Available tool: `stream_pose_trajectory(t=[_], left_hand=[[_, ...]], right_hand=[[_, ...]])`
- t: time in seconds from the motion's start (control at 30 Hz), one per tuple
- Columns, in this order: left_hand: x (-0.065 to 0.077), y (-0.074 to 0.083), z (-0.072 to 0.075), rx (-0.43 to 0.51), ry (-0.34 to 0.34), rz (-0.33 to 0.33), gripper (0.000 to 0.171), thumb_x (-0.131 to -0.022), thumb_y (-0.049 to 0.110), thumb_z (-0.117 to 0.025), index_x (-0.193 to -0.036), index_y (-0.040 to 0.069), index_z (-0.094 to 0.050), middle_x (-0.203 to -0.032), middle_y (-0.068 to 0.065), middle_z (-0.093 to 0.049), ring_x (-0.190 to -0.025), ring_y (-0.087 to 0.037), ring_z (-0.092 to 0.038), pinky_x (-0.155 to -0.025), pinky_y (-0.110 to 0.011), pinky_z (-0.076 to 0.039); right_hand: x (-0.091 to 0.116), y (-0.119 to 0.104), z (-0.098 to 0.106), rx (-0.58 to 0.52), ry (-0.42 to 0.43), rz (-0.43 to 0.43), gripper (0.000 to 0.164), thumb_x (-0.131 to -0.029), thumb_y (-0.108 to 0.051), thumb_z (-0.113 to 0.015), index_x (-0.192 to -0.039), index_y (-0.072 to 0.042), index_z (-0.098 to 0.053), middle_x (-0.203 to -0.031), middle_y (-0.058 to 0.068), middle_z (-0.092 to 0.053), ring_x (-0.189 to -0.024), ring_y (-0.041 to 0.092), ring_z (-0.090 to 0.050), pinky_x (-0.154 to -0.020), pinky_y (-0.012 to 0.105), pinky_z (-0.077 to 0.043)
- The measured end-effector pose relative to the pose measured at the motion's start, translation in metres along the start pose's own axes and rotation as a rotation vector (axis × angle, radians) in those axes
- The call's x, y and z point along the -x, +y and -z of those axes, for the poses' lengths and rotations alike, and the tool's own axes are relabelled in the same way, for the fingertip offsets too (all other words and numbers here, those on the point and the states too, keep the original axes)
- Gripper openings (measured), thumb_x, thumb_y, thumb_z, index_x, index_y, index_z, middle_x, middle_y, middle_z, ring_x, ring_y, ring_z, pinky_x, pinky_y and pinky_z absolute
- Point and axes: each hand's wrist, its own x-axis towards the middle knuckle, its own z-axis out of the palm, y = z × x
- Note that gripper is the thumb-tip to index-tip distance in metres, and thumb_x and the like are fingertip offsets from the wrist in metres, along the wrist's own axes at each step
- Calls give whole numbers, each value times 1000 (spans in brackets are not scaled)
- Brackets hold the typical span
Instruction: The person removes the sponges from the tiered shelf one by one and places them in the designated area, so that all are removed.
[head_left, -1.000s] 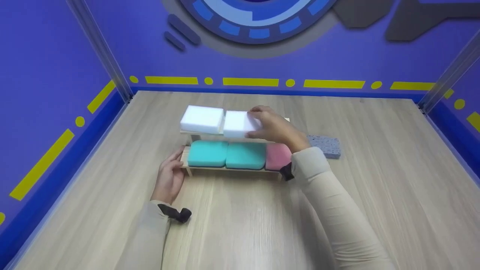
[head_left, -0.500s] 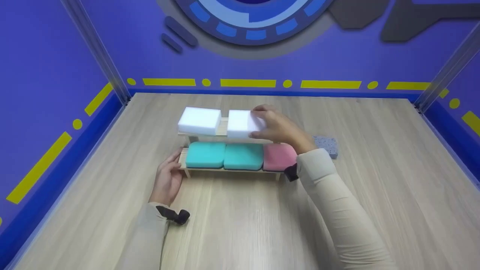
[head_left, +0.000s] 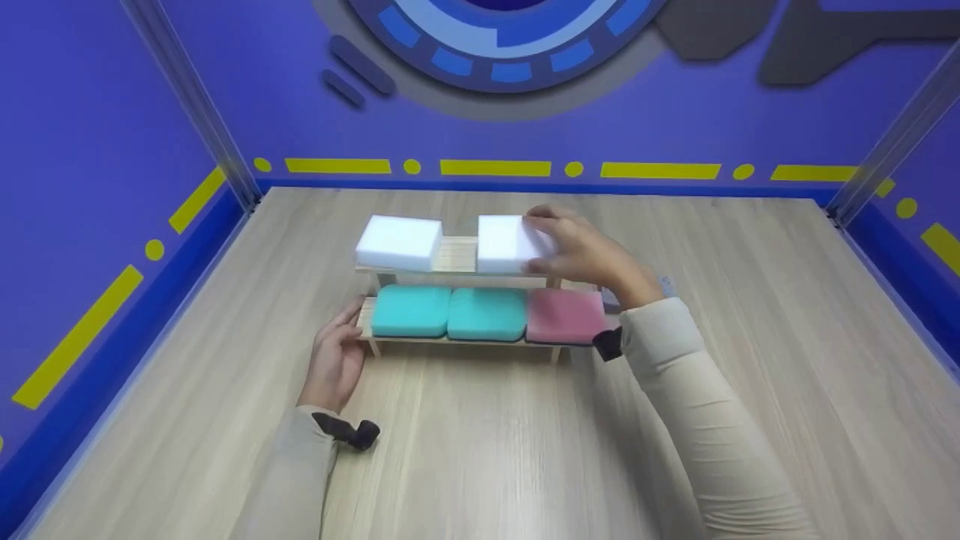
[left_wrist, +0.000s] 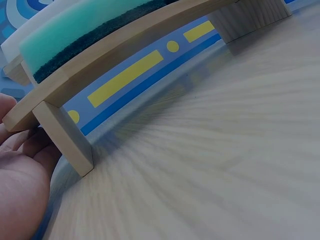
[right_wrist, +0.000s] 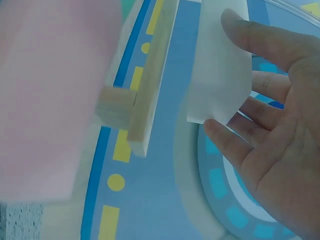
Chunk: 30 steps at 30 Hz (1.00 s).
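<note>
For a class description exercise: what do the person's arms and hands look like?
The left sleeve and right sleeve are pale beige and plain, the right one creased. On the left sits a black strap with a rounded knob; on the right, a black piece. The left hand and right hand are gloveless.

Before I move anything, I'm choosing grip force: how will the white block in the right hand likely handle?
The white block looks foam-like, so it is probably light and may squash if the right hand pinches harder. Its flat faces make rolling unlikely.
</note>
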Motion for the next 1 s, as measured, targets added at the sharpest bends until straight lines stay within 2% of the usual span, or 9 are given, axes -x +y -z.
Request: stream_pose_trajectory(t=[0.2, 0.73, 1.0], left_hand=[[1, 1, 0, -6, 0, -4, 65, -87, -13, -27, -150, -7, -14, -162, -14, -8, -149, -20, -10, -121, -27, -16], [2, 1, -2, 16, 5, -11, 64, -86, -14, -28, -149, -9, -17, -161, -15, -11, -149, -20, -12, -121, -28, -15], [1, 1, -1, 9, 6, -4, 64, -86, -14, -28, -149, -8, -17, -161, -15, -12, -149, -20, -12, -121, -28, -16]], right_hand=[[7, 10, 7, 7, 4, 1, 61, -80, -11, -72, -136, 3, -50, -146, 20, -41, -129, 36, -41, -104, 51, -44], [21, 32, 19, 1, -11, -13, 61, -82, -5, -69, -138, 3, -47, -149, 20, -37, -129, 38, -42, -104, 54, -44], [30, 43, 24, 5, -13, -19, 63, -83, -7, -69, -140, 5, -44, -150, 23, -35, -134, 41, -37, -111, 56, -35]])
